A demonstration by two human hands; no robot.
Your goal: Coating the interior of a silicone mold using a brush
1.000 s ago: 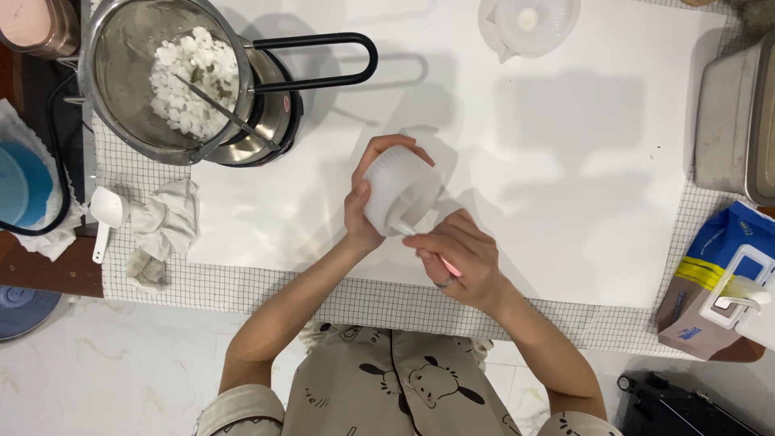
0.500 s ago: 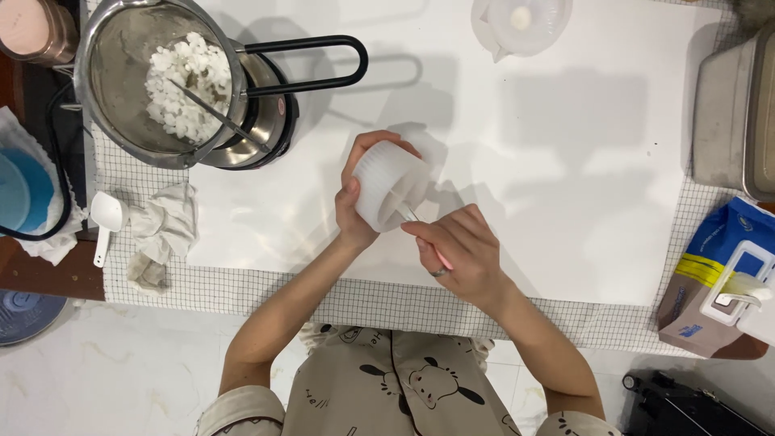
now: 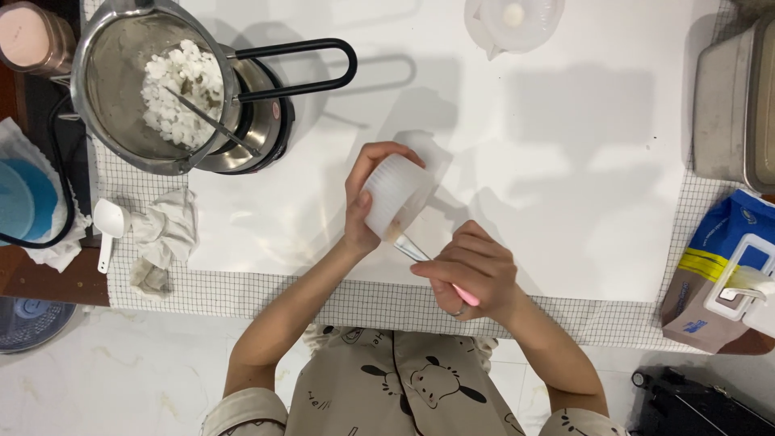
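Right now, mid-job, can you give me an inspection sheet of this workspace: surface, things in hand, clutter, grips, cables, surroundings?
Surface: white mat on a checked cloth, a few dark specks.
Things in hand: ribbed white cup, tilted; small brush with its tip at the cup's rim.
Clutter: metal pot of white flakes with a thin stick in it, crumpled tissue, white scoop, clear lidded container, blue bag.
Grips: left hand wraps the cup; right hand pinches the brush.
Cables: black cord curving past the pot at the left edge.
Surroundings: grey bin on the right, pale tiled floor.
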